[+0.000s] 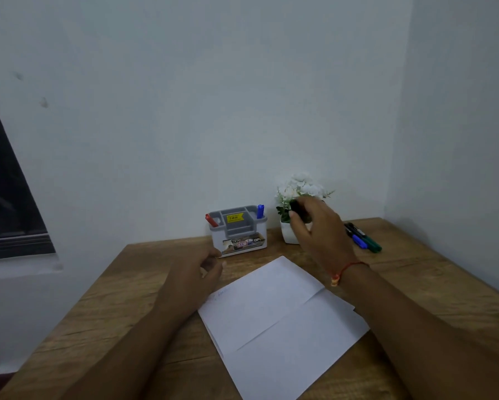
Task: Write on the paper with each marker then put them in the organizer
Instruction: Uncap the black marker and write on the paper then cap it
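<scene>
One black marker point(298, 210) is gripped in my right hand point(317, 229), raised before the plant point(300, 183), its axis mostly hidden in the grip. The organizer point(238, 236) stands to its left, nearer my left hand point(202, 267), which rests loosely curled, holding nothing. A red marker point(211, 220) and a blue marker point(260, 210) stand in its end slots. Its yellow sticker point(234, 217) seems to read 49.00; faint writing on the paper point(271, 313) is illegible.
</scene>
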Available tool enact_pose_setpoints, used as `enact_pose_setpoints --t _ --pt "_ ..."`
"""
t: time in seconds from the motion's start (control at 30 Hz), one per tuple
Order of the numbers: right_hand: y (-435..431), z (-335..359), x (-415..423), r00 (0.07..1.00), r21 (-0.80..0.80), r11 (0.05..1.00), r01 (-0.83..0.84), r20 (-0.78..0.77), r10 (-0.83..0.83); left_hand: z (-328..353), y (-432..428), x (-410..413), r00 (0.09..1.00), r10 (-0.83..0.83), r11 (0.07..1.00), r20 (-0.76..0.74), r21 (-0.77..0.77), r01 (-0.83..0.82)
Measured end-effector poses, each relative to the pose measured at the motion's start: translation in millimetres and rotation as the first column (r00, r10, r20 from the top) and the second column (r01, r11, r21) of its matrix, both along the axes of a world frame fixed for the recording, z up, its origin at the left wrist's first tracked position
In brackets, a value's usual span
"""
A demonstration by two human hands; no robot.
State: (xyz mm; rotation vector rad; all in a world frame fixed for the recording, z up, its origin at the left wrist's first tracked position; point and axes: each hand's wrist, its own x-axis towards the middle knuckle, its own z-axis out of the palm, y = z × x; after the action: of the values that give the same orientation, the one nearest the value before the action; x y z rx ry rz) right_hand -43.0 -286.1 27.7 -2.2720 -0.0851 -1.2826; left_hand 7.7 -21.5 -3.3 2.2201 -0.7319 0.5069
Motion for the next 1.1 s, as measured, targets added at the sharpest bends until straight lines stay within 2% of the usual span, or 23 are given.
enact_pose_setpoints --t 0.13,0.27,0.4,0.57,0.8,1.1 --pt "30 0 -4 0.975 -0.07 0.978 -0.195 -0.121 0.185 5 -4 -9 0.999 -0.032 0.996 -0.029 -0.085 0.029" --pt "53 -2 -5 0.931 -0.22 0.922 -0.32 -0.253 0.263 8 -6 -14 0.983 -0.142 0.953 -0.113 -0.284 0.105" --pt "67 -8 -5 0.922 -0.337 0.886 -0.318 -0.327 0.207 11 -10 -17 0.951 -0.259 0.906 -0.17 -0.385 0.178" --pt "73 -8 -8 0.935 -0.48 0.842 -0.245 -0.348 0.074 12 -10 -19 0.921 -0.321 0.882 -0.221 -0.423 0.205" --pt "75 -9 -7 0.936 -0.536 0.81 -0.236 -0.35 0.041 13 -7 -17 0.869 -0.372 0.85 -0.325 -0.497 0.177" --pt "75 -7 -8 0.93 -0.537 0.811 -0.231 -0.367 0.021 15 -3 -15 0.838 -0.415 0.827 -0.354 -0.53 0.186"
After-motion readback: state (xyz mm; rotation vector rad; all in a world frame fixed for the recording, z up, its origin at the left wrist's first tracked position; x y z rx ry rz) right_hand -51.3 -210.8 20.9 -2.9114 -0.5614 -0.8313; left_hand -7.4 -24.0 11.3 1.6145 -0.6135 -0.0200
